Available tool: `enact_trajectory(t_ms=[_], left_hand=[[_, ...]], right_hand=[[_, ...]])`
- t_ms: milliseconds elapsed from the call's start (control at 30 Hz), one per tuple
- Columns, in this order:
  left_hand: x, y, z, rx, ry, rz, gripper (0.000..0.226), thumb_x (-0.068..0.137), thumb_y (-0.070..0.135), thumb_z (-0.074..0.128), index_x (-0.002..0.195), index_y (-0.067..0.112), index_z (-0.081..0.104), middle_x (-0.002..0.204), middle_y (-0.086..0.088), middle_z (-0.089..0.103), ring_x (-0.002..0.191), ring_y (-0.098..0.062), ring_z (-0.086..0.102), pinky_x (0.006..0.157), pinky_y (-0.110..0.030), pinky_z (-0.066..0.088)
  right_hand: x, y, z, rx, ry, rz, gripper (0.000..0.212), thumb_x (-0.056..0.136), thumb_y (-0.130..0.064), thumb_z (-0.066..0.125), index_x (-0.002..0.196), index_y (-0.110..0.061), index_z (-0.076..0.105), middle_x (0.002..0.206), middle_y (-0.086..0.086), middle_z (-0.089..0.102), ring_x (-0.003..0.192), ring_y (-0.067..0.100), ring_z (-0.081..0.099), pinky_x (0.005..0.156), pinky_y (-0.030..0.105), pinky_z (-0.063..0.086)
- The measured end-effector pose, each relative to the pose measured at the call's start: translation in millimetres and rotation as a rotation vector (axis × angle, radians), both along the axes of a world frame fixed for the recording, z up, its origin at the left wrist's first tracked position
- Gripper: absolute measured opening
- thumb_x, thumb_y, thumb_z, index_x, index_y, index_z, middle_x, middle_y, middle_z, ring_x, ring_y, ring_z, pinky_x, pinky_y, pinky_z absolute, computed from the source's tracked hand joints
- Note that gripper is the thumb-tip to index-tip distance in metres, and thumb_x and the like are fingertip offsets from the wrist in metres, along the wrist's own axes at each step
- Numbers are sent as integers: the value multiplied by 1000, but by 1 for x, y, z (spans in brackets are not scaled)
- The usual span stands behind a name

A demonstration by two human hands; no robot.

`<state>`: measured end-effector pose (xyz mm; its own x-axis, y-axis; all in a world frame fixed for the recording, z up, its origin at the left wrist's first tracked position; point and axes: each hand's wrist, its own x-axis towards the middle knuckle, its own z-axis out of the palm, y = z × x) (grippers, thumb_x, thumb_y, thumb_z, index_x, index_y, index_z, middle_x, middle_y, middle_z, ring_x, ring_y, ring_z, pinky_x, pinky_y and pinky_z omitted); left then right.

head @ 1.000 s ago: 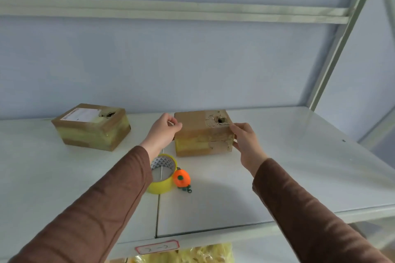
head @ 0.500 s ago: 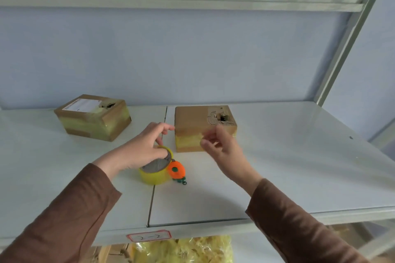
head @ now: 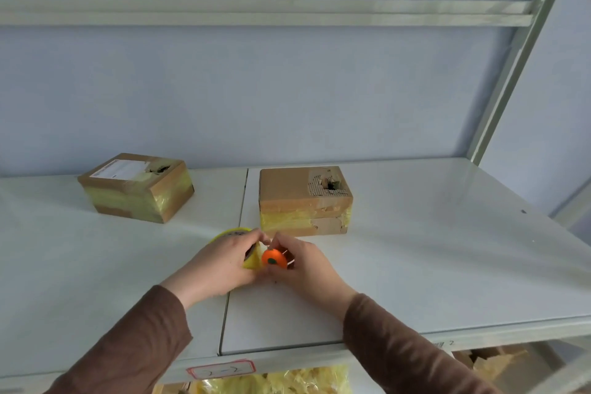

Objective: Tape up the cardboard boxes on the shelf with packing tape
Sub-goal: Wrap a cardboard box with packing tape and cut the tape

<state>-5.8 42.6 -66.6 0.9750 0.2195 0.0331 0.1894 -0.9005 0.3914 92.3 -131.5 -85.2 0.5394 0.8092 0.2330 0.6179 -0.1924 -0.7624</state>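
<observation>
Nearest, on the shelf's front lip, a red-bordered label (head: 221,370) carries handwriting that appears to read "2-2"; faint marks further right cannot be read. Above it, on the white shelf (head: 431,265), both hands work the tape roll (head: 248,261); the left hand (head: 220,262) grips the yellow roll, fingers curled over its rim; the right hand (head: 300,265) pinches at the roll's edge beside an orange cutter (head: 274,258), probably picking up the free tape end; the exact contact is hidden. Judgement: the roll is light and rigid, best held through or around its core; the tape is thin, sticky and prone to folding onto itself, so take it by the very end and keep it taut. Beyond the hands, the near cardboard box (head: 305,200) stands partly banded in yellow tape, its top torn open at one corner. Further left, the far cardboard box (head: 136,185) bears a white shipping label (head: 116,168); its print is too small to read.
</observation>
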Motion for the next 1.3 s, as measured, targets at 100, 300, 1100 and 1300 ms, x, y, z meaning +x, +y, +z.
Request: enact_trajectory(t_ms=[100, 300, 1100, 1300], left_hand=[[8, -15, 11, -133, -44, -20, 41, 69, 62, 79, 96, 45, 54, 80, 14, 65, 72, -5, 61, 62, -26, 47], [23, -47, 19, -396, -182, -33, 18, 83, 46, 80, 90, 34, 67, 57, 12, 40, 53, -9, 35, 55, -31, 29], [57, -108, 70, -1409, -715, 379, 16, 90, 17, 76, 96, 2, 76, 83, -6, 76, 69, -20, 72, 56, -32, 59], [55, -91, 78, -1203, -503, 305, 14, 82, 31, 82, 90, 19, 83, 91, -3, 79, 80, -18, 69, 73, -36, 56]], right_hand=[[6, -13, 12, -11, -107, -28, 21, 92, -29, 61, 92, -23, 42, 72, -3, 57, 64, 18, 53, 57, 32, 41], [18, -44, 44, -46, -45, 16, 10, 104, -26, 48, 105, -29, 39, 79, 2, 58, 69, 17, 52, 64, 36, 46], [5, -58, 71, 377, 398, -108, 59, 97, -42, 63, 149, -38, 35, 111, 3, 64, 88, 3, 63, 72, 13, 49], [9, -68, 81, 277, 34, -145, 59, 104, -20, 59, 154, -42, 37, 100, -10, 67, 84, 4, 60, 81, 27, 51]])
